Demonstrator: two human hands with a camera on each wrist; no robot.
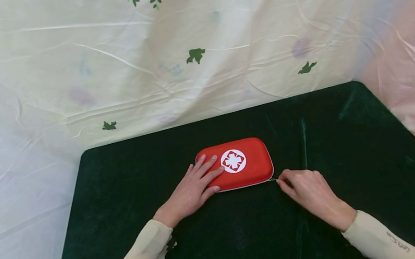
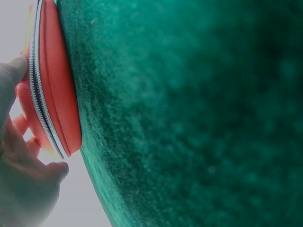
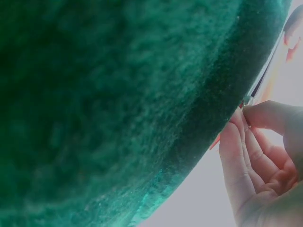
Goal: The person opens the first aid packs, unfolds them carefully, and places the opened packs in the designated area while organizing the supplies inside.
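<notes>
A red zippered first-aid case (image 1: 252,163) with a white cross emblem lies flat on the dark green cloth. Spread over its left part, my left hand (image 1: 193,189) rests with fingers fairly straight. In the left wrist view, the silver zipper (image 2: 40,90) runs along the side of the case. At the case's near right corner, my right hand (image 1: 308,190) pinches the zipper pull (image 1: 273,179) between thumb and curled finger. The right wrist view shows that pinch from below; the fingers (image 3: 270,118) hide most of the pull.
The green velvet-like cloth (image 1: 136,169) covers the table, whose rounded far corners show. Pale curtains (image 1: 224,81) with green leaf prints hang behind and at both sides, close to the table's edges.
</notes>
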